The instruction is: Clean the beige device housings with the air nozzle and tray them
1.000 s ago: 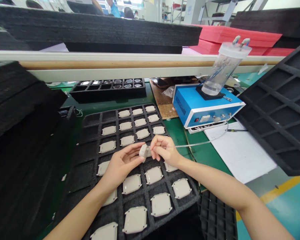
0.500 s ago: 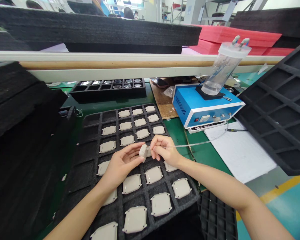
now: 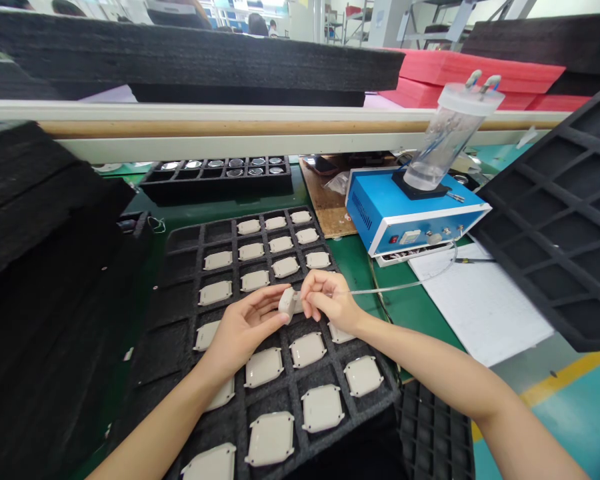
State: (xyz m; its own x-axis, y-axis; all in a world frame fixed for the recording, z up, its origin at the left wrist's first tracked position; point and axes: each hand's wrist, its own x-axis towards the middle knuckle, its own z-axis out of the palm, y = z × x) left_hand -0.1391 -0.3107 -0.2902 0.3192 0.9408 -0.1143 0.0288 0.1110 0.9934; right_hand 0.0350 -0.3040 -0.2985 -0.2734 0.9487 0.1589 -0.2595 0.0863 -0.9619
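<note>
Head view: beige module (image 3: 289,302) between fingers (image 3: 307,301)

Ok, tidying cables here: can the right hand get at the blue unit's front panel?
Probably yes: the right hand is close to the blue unit, with only green bench mat and a thin clear tube between them.

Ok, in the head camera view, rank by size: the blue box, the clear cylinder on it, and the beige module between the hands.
1. Blue box
2. Clear cylinder
3. Beige module, smallest even though it sits nearer the camera
</note>
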